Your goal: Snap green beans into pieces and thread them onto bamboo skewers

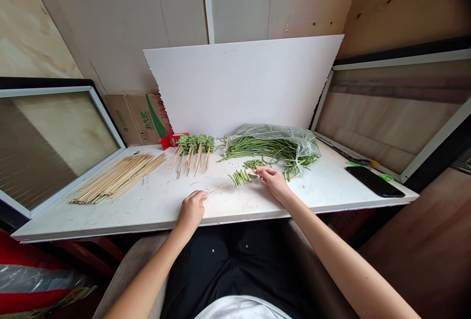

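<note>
My left hand [191, 208] is closed on the end of a thin bamboo skewer [218, 189] that points right along the white tabletop [154, 201]. The skewer's tip runs into a row of short green bean pieces [241, 177]. My right hand [271, 180] rests just right of that row, its fingertips pinching a bean piece at the row's end. A small heap of cut bean pieces [253, 164] lies just behind it.
Finished bean skewers [194, 148] lie at the back centre. A big pile of bare skewers [119, 177] sits on the left. A plastic bag of long beans [272, 146] is at the right back. A black phone [374, 181] and green scissors [362, 163] lie far right.
</note>
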`<action>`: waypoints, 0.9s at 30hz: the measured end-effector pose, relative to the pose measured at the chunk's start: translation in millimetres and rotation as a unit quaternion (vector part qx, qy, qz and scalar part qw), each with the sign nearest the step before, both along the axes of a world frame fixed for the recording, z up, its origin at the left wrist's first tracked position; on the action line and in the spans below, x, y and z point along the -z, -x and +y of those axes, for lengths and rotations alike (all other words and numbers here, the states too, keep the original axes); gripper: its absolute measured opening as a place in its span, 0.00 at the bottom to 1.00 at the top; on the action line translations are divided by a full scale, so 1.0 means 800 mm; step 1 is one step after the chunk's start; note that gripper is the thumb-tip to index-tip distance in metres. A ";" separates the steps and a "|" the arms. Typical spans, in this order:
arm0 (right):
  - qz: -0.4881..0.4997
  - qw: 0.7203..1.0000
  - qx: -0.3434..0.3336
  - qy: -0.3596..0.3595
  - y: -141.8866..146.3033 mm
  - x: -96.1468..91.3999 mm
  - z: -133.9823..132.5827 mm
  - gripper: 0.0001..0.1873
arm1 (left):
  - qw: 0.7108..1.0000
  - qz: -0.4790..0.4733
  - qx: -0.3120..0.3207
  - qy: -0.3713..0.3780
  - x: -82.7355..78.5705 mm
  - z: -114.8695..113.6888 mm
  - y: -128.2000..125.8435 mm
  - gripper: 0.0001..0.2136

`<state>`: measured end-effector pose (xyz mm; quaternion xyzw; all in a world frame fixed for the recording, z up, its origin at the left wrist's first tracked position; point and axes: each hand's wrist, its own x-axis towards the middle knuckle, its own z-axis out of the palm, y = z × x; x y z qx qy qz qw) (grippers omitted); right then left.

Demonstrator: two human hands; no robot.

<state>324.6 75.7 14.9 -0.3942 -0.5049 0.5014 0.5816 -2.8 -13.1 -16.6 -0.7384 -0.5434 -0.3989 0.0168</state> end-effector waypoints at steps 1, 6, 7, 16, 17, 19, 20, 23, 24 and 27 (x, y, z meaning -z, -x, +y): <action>-0.003 1.000 0.001 0.000 0.000 0.000 0.000 0.23 | 1.000 0.000 0.000 0.001 0.000 0.000 0.000 0.14; 0.004 1.000 0.001 0.006 0.003 -0.004 -0.002 0.22 | 1.000 -0.006 0.003 -0.001 0.000 0.000 -0.001 0.15; 0.010 1.000 -0.003 0.008 0.004 -0.005 -0.002 0.22 | 1.000 -0.009 0.004 -0.002 0.000 0.000 -0.001 0.15; 0.041 0.999 -0.019 0.023 0.004 -0.007 -0.004 0.20 | 0.999 -0.035 0.011 0.001 0.005 0.003 0.002 0.16; 0.041 0.999 -0.020 0.026 0.004 -0.007 -0.005 0.20 | 0.999 -0.036 0.012 0.001 0.005 0.003 0.002 0.16; 0.039 0.999 -0.015 0.031 0.006 -0.007 -0.006 0.21 | 0.999 -0.036 0.013 0.000 0.005 0.003 0.002 0.16; 0.038 0.999 -0.010 0.032 0.007 -0.007 -0.006 0.21 | 0.999 -0.035 0.013 0.000 0.004 0.003 0.001 0.16; 0.028 0.999 0.003 0.033 0.010 -0.007 -0.007 0.21 | 0.999 -0.032 0.013 -0.004 0.002 0.002 0.001 0.16; 0.025 0.999 0.006 0.034 0.011 -0.008 -0.008 0.21 | 0.999 -0.032 0.012 -0.006 0.002 0.002 0.001 0.16; 0.023 0.999 0.017 0.034 0.014 -0.008 -0.008 0.22 | 0.999 -0.036 0.011 -0.006 0.002 0.001 0.002 0.17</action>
